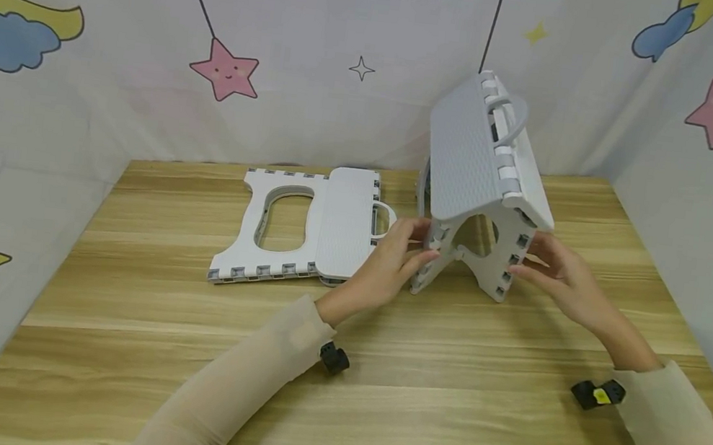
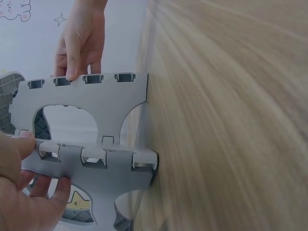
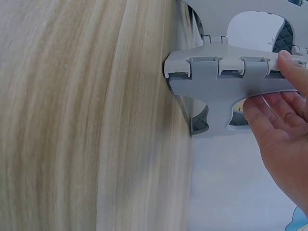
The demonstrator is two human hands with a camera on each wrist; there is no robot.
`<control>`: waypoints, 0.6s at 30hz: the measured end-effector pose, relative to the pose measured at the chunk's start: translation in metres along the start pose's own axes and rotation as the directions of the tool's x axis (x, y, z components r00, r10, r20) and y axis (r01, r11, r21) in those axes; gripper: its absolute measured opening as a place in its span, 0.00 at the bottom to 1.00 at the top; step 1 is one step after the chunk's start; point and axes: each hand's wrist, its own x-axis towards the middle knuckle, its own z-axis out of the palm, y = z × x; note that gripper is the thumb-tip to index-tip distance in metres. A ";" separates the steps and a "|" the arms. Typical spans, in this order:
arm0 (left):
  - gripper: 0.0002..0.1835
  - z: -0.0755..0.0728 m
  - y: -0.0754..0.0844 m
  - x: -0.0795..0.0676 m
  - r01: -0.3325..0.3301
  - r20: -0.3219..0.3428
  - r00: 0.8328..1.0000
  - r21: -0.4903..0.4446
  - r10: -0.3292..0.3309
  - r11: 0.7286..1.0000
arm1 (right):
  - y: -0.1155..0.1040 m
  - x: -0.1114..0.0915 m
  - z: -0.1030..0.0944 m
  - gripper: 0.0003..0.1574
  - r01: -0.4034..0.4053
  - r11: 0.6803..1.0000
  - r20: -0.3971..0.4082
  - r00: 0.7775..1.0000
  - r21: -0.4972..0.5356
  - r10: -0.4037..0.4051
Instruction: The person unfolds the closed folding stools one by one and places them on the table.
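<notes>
A grey-and-white folding stool [image 1: 469,147] stands partly unfolded on the table, its two seat halves sloping down from a ridge like a roof. A loop handle [image 1: 514,122] sticks up at that ridge. My left hand [image 1: 384,265] grips the hinged edge of the stool's left leg side; in the left wrist view the thumb is on one face and the fingers on the other. On the opposite leg edge, my right hand [image 1: 568,281] holds on, with its thumb over the hinge edge and fingers through the leg's opening [image 3: 238,118].
A second folding stool [image 1: 346,229] lies folded flat on the wooden table [image 1: 441,405], left of the standing one. Behind and at both sides hangs a white cloth [image 1: 315,117] printed with stars and clouds. The standing stool is near the table's back edge.
</notes>
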 end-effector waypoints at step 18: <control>0.25 0.000 0.000 0.000 -0.008 0.001 1.000 0.014 0.008 1.000 | 0.001 -0.005 -0.007 0.33 -0.032 0.999 0.002 0.999 -0.010 0.032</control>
